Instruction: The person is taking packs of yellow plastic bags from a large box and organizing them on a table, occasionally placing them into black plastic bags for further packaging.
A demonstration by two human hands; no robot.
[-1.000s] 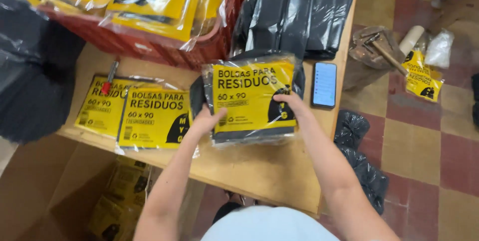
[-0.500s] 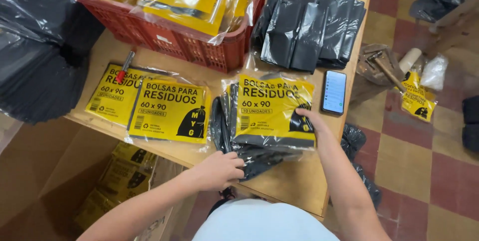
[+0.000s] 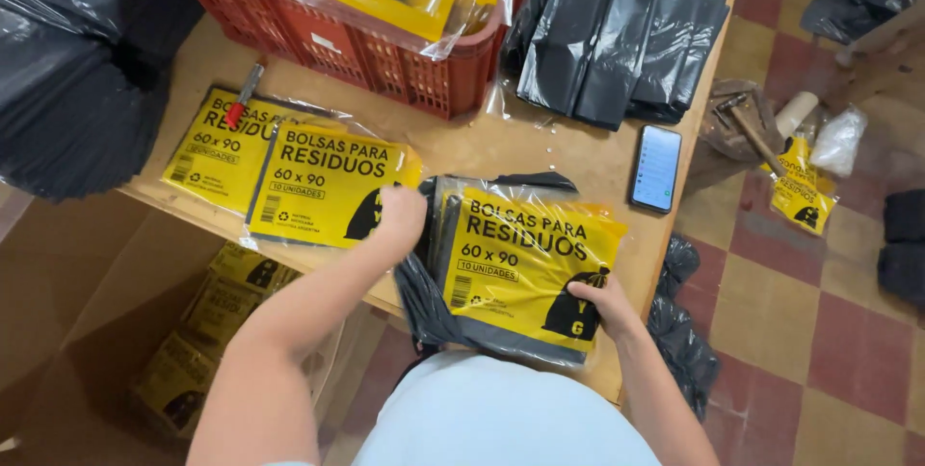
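The fingers of the right hand (image 3: 599, 304) are closed on the near right corner of a yellow pack of black bags (image 3: 525, 268), thumb on top, pinning it to the wooden surface (image 3: 462, 150). The fingers of the left hand (image 3: 398, 216) are curled into a loose fist at the pack's far left edge, where black plastic spills out; whether they pinch that plastic I cannot tell. Both forearms reach in from the near edge, the left one slanting up from the near left.

The pack lies at the near middle of the surface, tilted a little. Just left of it lie two more yellow packs (image 3: 289, 172) overlapping each other. A red crate (image 3: 376, 47) full of packs stands at the far side, folded black bags (image 3: 617, 32) at the far right, and a phone (image 3: 656, 168) right of the held pack.

Half a second ago the left hand hung below the near edge; it has since come up to the pack.
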